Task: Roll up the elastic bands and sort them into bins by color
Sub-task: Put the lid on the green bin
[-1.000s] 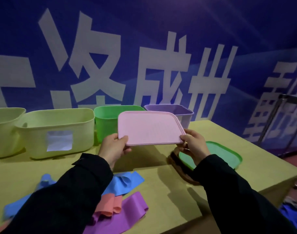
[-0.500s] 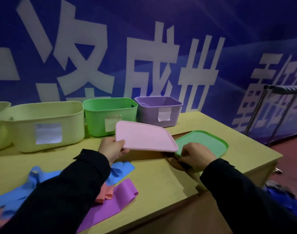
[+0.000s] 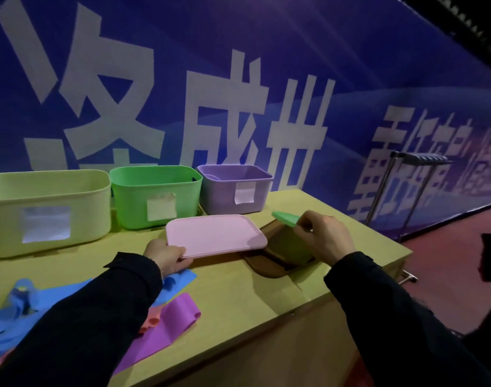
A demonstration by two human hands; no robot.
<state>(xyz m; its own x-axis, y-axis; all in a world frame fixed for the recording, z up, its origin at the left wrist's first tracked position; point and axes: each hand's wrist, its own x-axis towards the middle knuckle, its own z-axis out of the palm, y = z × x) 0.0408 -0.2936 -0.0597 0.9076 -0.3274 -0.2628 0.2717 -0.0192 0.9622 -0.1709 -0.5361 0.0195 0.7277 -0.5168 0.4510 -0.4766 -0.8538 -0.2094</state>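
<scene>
Elastic bands (image 3: 166,322) lie flat and unrolled at the worktop's (image 3: 238,291) near left edge; no rolling begun. Left hand (image 3: 166,254) pinches the pink lid (image 3: 215,236); right hand (image 3: 323,237) grips the tilted green lid (image 3: 287,219). Step looks preparatory: set lids aside, then take up a band.

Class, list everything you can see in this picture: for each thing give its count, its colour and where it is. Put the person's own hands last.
Bins: three; yellow-green bin at left, green bin in the middle, purple bin at right, along the table's back, each with a paper label.
Pink lid: one, in front of the green and purple bins.
Green lid: one, tilted up, right of the pink lid.
Brown lid: one, under the green lid.
Elastic bands: blue, purple, orange, loose at front left; exact count unclear.
Table: one, yellowish wood.
Metal rack: one, far right.
Left hand: holds the pink lid.
Right hand: grips the green lid.
</scene>
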